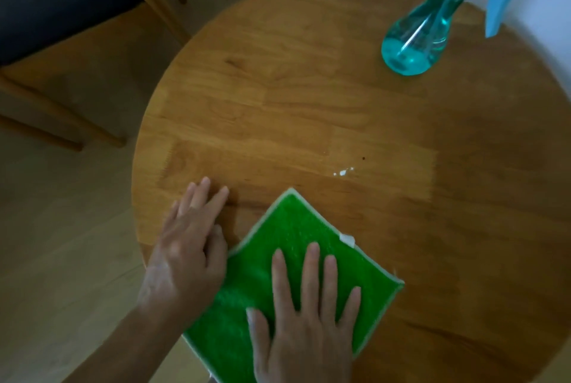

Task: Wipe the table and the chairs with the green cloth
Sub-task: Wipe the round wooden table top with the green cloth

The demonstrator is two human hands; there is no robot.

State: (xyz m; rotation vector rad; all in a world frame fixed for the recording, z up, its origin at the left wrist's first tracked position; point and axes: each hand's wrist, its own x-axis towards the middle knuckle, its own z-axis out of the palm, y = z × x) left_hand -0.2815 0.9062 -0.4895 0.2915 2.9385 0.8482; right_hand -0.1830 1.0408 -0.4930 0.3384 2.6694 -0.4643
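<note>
Right hand [304,320] flat, fingers spread, pressing cloth [278,259] at table's [309,89] 6 o'clock, left hand [188,246] flat alongside, touching cloth edge; wiping table underway, next sweep toward white droplets [343,171] at 12, chairs [61,27] likely untouched.

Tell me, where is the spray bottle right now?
In the head view the spray bottle stands at the far right of the round table, well beyond the green cloth.

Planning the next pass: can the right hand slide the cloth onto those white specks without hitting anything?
Probably yes. The right hand presses flat on the green cloth, and bare tabletop lies between it and the white specks.
</note>
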